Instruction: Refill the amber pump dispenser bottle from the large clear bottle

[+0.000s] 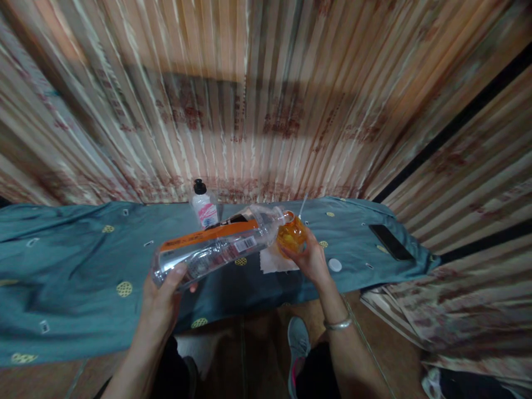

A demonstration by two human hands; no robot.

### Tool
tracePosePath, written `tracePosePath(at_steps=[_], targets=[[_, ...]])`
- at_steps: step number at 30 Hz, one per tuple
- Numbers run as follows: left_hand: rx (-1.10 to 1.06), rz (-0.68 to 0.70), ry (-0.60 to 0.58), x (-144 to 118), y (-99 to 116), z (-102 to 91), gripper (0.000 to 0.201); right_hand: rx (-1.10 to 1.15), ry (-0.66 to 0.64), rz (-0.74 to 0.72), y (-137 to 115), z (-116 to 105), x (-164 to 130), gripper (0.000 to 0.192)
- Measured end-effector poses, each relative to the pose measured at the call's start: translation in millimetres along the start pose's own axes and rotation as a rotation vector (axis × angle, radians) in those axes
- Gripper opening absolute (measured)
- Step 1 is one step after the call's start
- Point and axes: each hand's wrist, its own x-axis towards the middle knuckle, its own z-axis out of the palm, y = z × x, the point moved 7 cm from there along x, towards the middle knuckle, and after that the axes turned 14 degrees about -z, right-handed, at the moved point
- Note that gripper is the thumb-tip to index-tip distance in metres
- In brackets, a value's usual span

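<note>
My left hand (166, 288) grips the base of a large clear plastic bottle (216, 252) with an orange and black label. The bottle lies tilted to the right, its neck at the mouth of a small round orange container (291, 235). Fingers of my right hand (310, 257) are wrapped around that container from the right. Whether liquid runs between the two is too small to tell. Under the container lies a white paper tissue (276, 262). Close to my right hand is a round white cap (334, 265). A thin white stick (303, 206) rises behind the container.
A white bottle with a black cap and pink label (205, 206) stands behind the large bottle. To the right a black phone (389, 242) lies on the teal cloth (91, 244). Pleated curtains (249, 111) hang behind the surface and at the right. My shoes are on the tiled floor below.
</note>
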Motion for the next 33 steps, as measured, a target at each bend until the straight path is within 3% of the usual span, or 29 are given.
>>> tracePosePath(at_steps=[11,21,27,33], targets=[[-0.062,-0.015,0.027,-1.7,2.4,2.0,0.071,-0.026,0.012,0.039,0.8,-2.6,-1.9,0.068],[-0.022,-0.007,0.030,-1.6,2.2,0.9,0.067,-0.028,0.008,0.028,1.0,-3.1,-0.8,0.065],[-0.007,0.031,0.001,-1.7,5.5,3.1,0.056,-0.030,0.013,0.029,2.1,-3.1,-1.1,0.066],[-0.020,0.020,0.032,-0.8,4.6,1.9,0.060,-0.039,0.014,0.032,1.2,-2.9,-1.7,0.066]])
